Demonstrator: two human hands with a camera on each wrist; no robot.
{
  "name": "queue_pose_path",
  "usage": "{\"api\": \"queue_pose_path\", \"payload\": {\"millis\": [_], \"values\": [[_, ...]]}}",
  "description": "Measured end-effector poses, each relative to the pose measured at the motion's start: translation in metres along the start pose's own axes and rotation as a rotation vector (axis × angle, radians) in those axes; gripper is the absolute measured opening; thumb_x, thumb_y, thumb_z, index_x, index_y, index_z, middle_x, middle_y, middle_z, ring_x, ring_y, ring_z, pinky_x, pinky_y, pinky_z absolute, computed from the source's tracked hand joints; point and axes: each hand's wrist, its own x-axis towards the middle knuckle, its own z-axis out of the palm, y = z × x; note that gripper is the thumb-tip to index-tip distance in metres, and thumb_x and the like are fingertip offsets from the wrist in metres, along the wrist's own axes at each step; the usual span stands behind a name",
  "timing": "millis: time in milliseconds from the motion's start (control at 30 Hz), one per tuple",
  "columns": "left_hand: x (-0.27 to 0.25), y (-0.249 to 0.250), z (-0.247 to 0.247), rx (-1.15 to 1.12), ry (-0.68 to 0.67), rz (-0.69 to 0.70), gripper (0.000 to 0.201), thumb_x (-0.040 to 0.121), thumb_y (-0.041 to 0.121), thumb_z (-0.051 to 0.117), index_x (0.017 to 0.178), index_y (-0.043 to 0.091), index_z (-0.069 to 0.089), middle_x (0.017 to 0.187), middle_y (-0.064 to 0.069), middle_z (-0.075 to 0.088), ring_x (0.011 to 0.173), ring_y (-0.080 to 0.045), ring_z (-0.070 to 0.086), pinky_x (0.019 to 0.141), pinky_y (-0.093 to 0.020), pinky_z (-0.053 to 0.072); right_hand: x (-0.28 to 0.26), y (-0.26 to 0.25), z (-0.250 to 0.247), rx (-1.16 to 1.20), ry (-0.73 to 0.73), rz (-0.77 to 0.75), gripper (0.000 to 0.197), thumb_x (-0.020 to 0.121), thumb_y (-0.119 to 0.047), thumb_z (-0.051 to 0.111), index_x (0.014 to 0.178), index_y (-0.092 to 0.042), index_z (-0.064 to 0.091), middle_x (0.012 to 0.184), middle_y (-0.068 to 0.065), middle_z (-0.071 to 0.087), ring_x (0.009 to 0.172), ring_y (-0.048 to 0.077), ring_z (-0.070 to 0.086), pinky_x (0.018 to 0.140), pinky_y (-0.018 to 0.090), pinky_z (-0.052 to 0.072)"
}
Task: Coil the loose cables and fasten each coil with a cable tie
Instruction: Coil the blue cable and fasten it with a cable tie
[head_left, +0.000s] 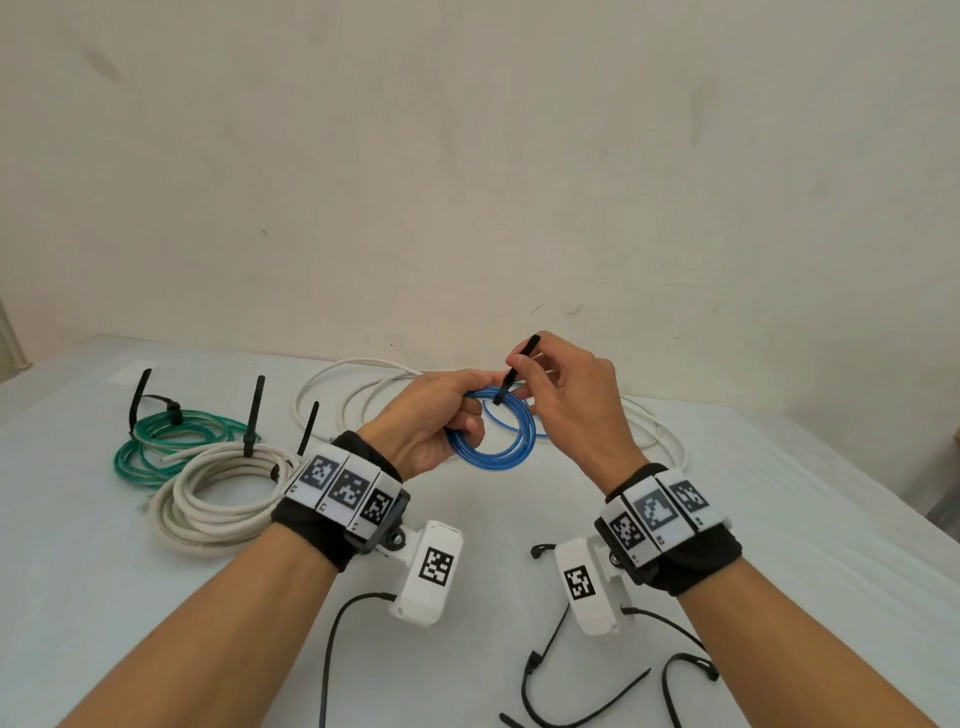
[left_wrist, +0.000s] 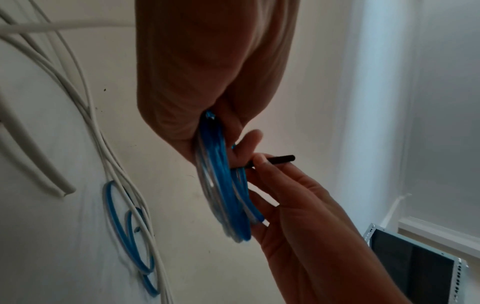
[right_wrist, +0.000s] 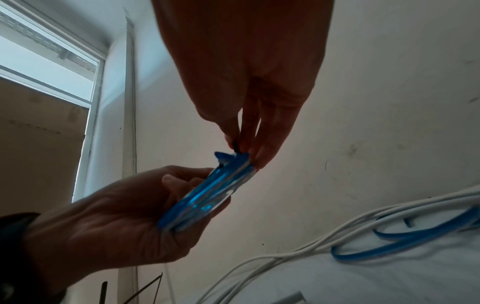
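The blue cable coil (head_left: 491, 428) is held up off the white table (head_left: 779, 519), between the two hands and in front of the wall. The left hand (head_left: 434, 415) grips the coil's left side, fingers curled round the bundled turns, so the ring faces the head camera with its open centre clear. The right hand (head_left: 563, 387) pinches a black cable tie (head_left: 516, 370) between thumb and fingertip at the coil's upper right edge. The tie's long axis runs steeply, its lower end touching the blue strands and its upper end poking up past the fingers. Whether the tie's tail is already through its head is too small to tell. The next move likely turns on this crossing: the tie lies across the bundle, so the right hand, the nearer one, would draw it tight. A green coil (head_left: 171, 441) and a white coil (head_left: 223, 493) lie tied at left; loose white cable (head_left: 363, 384) lies behind.
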Motion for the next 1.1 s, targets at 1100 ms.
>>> {"api": "queue_pose_path", "payload": {"millis": [1100], "values": [[-0.005,0.007,-0.002,0.187,-0.046,0.014,0.02,0.105,0.024,0.057,0.106,0.011,0.073,0.059,0.008,0.023,0.044,-0.004,0.02,0.038,-0.016,0.017,0.003,-0.001,-0.002,-0.044,-0.061,-0.042,0.014,0.103,-0.023,0.06,0.097,-0.018,0.072,0.094,-0.003,0.07,0.074,0.015,0.073,0.07,0.045,0.062]]}}
